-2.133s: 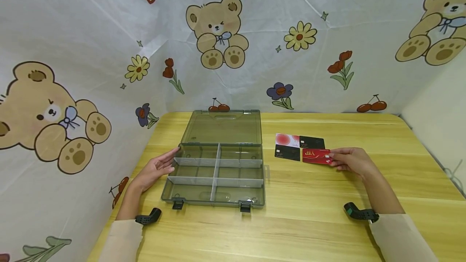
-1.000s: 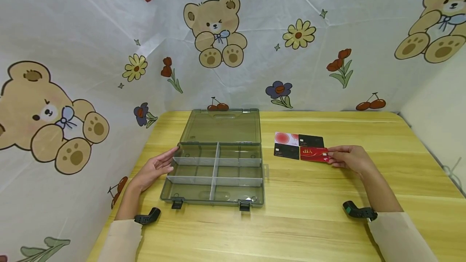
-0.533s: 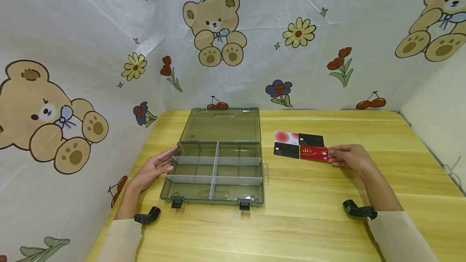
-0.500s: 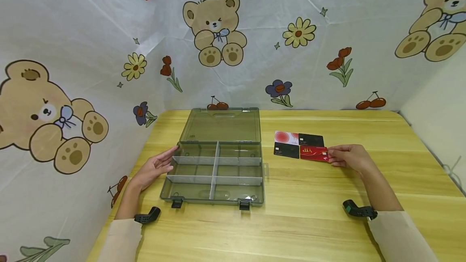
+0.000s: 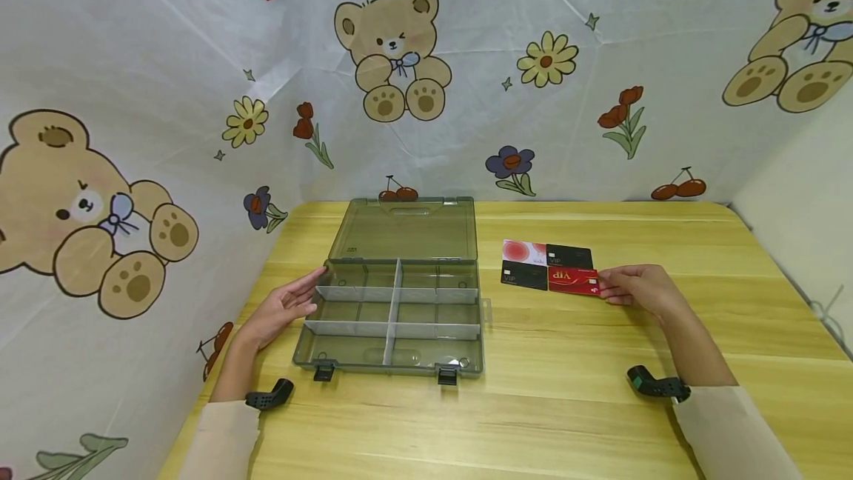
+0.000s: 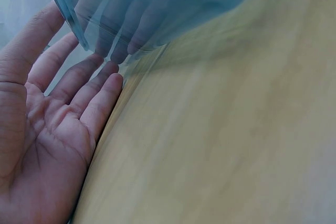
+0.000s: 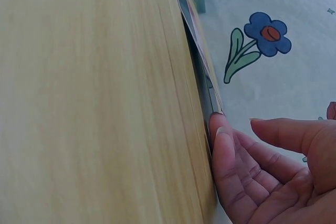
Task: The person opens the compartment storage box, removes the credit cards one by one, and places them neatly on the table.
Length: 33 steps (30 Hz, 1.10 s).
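A red VIP card [image 5: 573,281] lies at the front right of a tight block of cards on the table. My right hand [image 5: 636,291] is at its right end; in the right wrist view the fingertips touch the card's edge and the thumb [image 7: 281,132] stands raised apart from them. Beside the red card is a black VIP card [image 5: 524,275]; behind are a white card with red circles [image 5: 523,251] and another black card [image 5: 569,256]. My left hand [image 5: 280,313], fingers extended, touches the left side of a smoky see-through organizer box [image 5: 433,352].
The box's lid [image 5: 406,232] lies folded back toward the wall, and pale dividers [image 5: 393,310] split its inside into compartments. Two black latches [image 5: 448,376] stick out at the front. A bear-print cloth [image 5: 466,95] rises behind the wooden table [image 5: 533,406].
The red card has slid left until it meets the black card beside it, with my right hand following. The left hand stays at the box. The head view has shifted slightly.
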Each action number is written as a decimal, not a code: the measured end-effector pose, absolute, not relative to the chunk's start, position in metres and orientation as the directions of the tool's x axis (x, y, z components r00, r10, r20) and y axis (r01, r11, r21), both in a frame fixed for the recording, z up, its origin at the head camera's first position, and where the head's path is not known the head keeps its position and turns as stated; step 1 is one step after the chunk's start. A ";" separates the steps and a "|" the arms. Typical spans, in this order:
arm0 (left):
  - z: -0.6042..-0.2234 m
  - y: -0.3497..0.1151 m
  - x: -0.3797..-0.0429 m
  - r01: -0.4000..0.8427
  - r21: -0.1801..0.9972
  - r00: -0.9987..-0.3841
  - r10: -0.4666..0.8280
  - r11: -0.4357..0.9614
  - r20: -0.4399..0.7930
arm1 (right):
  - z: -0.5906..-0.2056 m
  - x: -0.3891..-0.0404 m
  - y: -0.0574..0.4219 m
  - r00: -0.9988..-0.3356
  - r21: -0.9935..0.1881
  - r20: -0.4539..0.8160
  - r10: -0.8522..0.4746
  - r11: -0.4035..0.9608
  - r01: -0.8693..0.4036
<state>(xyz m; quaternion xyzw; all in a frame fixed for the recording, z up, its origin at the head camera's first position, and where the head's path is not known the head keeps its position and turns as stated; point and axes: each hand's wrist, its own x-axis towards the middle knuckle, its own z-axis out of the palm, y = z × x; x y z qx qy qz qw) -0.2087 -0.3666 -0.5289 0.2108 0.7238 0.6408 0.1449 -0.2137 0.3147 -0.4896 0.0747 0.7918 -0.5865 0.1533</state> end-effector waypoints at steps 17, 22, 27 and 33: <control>-0.529 -0.367 -0.206 0.120 0.988 -0.869 0.492 0.094 0.059 | -0.497 -0.219 0.325 -0.934 -0.919 -0.344 -0.092 0.236 0.316; -0.529 -0.366 -0.207 0.123 0.988 -0.870 0.489 0.098 0.060 | -0.485 -0.213 0.319 -0.940 -0.909 -0.331 -0.088 0.297 0.292; -0.528 -0.365 -0.207 0.107 0.990 -0.876 0.479 0.096 0.048 | -0.484 -0.212 0.317 -0.937 -0.909 -0.336 -0.098 0.293 0.296; -0.527 -0.366 -0.208 0.099 0.990 -0.879 0.474 0.102 0.039 | -0.485 -0.212 0.317 -0.936 -0.908 -0.340 -0.090 0.290 0.302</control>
